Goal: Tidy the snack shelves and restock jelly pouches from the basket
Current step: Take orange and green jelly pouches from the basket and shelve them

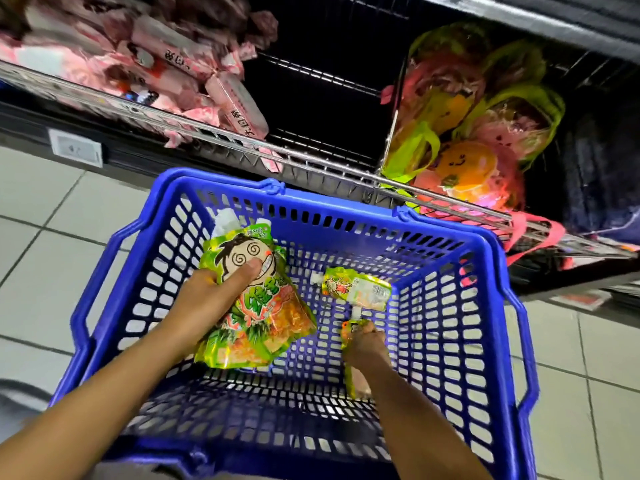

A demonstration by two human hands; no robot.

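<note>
A blue plastic basket (pixel 446 244) stands on the floor below me. My left hand (pixel 211 296) grips a large green jelly pouch (pixel 263 317) with a cartoon face, thumb pressed on its front, held over the basket's left side. My right hand (pixel 365 344) is closed on a small green pouch (pixel 353 372) near the basket's bottom. A second small pouch (pixel 360 289) lies loose on the basket floor just beyond that hand.
A wire shelf rail (pixel 311 161) runs across above the basket. Pink wrapped snacks (pixel 180 71) fill its left section, a dark gap (pixel 322 91) sits in the middle, and green-handled clear bags of toys (pixel 474 126) fill the right. Grey floor tiles (pixel 52 209) surround the basket.
</note>
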